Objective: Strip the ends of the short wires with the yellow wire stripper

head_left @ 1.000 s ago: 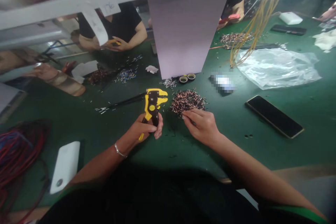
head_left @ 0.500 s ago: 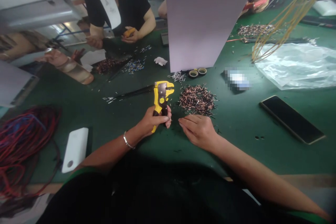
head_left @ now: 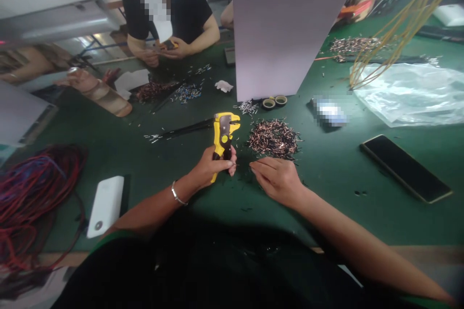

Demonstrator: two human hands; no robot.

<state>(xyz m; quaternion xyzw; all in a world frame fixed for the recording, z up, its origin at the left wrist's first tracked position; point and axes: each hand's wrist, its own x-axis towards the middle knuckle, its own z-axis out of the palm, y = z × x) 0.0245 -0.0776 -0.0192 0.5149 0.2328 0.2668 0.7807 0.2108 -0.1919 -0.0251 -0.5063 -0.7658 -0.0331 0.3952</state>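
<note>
My left hand (head_left: 212,168) is wrapped round the handles of a yellow and black wire stripper (head_left: 224,131), which stands upright with its jaws at the top. My right hand (head_left: 277,178) rests on the green table (head_left: 326,169) just right of it, fingers curled together and pointing left toward the stripper. Whether those fingertips pinch a small piece I cannot make out. A pile of short copper-tipped wire pieces (head_left: 273,138) lies right behind my right hand.
A black phone (head_left: 406,168) lies at the right and a white power bank (head_left: 105,205) at the left, beside red cables (head_left: 32,193). A clear plastic bag (head_left: 409,91), tape rolls (head_left: 274,102) and a grey panel (head_left: 290,29) stand behind. Other people's hands (head_left: 163,50) work across the table.
My right hand has drawn back from the wire pile toward the stripper's handles. My left hand keeps the stripper upright. The camera view has shifted slightly.
</note>
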